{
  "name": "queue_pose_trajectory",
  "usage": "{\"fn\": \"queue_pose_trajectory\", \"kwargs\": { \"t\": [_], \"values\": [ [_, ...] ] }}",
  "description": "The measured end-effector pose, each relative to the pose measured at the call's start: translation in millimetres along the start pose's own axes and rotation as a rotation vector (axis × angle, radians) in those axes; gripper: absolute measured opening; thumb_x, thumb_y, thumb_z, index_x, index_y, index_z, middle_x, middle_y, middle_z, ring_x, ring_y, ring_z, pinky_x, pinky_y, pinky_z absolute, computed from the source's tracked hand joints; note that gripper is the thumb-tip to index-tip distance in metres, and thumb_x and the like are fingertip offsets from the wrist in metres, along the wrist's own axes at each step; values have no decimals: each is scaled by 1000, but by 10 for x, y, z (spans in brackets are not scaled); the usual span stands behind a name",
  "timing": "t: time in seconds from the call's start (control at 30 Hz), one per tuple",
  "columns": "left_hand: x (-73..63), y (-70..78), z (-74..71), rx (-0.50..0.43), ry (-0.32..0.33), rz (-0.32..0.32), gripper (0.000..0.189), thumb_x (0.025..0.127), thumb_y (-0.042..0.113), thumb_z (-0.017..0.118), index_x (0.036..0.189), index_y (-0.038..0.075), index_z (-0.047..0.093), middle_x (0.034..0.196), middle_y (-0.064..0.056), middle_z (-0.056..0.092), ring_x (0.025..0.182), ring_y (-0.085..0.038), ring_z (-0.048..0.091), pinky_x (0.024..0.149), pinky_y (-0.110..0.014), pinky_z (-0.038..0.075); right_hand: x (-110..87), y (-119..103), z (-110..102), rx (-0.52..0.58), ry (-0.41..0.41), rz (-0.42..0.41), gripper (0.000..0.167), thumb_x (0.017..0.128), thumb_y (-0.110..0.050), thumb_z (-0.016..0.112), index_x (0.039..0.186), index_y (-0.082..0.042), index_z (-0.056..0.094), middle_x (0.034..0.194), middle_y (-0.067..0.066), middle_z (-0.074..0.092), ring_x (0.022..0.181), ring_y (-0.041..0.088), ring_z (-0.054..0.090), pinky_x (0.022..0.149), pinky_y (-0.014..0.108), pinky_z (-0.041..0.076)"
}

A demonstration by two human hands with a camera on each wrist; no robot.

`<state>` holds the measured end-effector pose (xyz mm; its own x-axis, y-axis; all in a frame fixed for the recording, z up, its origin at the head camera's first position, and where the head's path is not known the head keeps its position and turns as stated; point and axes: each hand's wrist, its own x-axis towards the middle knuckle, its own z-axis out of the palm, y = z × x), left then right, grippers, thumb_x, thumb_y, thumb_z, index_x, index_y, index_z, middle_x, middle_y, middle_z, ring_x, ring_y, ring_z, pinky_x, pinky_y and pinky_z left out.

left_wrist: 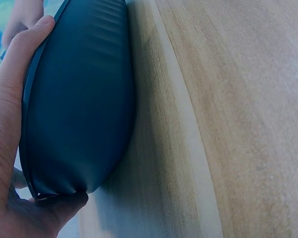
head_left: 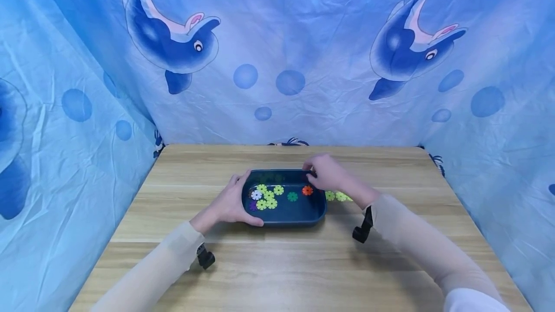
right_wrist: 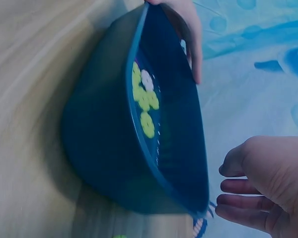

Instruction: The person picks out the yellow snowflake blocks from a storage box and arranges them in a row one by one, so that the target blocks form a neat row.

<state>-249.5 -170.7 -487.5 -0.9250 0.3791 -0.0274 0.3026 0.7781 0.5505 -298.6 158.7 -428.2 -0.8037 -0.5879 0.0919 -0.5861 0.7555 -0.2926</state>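
Observation:
A dark blue basin (head_left: 299, 213) with a raised rim stands on the table. My left hand (head_left: 234, 201) grips its left end, thumb along the near side and fingers toward the far side. Inside lie several yellow-green snowflake discs (head_left: 269, 195) at the left, beside a white disc (head_left: 256, 195) and a purple disc (head_left: 253, 205). A green disc (head_left: 292, 197) and an orange disc (head_left: 307, 190) are farther right. Over the basin's far right corner is my right hand (head_left: 326, 171); in the right wrist view its fingers (right_wrist: 243, 202) are loosely bent and hold nothing visible.
More yellow-green discs (head_left: 341, 196) lie on the wooden table (head_left: 295, 273) just right of the basin, partly behind the right forearm. Blue dolphin-print cloth (head_left: 277, 37) hangs behind the table and along both sides. Each wrist wears a black camera mount (head_left: 363, 227).

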Motion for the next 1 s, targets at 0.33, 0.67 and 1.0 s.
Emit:
{"fn": "queue_pose_trajectory", "kwargs": {
  "t": [0.33,0.67,1.0],
  "values": [
    [26,-4,-30,5,-6,7,160,52,76,96,173,15,11,156,-24,39,134,-38,56,112,-59,51,213,-268,251,14,-43,-136,20,98,-7,71,116,-1,78,112,12,79,103,24,75,91,41,62],
    [17,-10,-35,-3,-13,18,158,54,76,95,172,12,12,154,-24,40,132,-36,56,111,-57,52,345,-551,533,22,-168,-156,24,100,-12,73,122,-5,77,124,12,75,113,26,72,99,42,60],
    [-11,0,-51,-16,-10,30,154,58,67,98,172,12,11,156,-26,40,136,-40,56,112,-58,51,453,-682,741,-68,-201,-167,28,93,-22,83,117,-10,79,117,4,78,113,16,72,101,32,59]
  ]
}}
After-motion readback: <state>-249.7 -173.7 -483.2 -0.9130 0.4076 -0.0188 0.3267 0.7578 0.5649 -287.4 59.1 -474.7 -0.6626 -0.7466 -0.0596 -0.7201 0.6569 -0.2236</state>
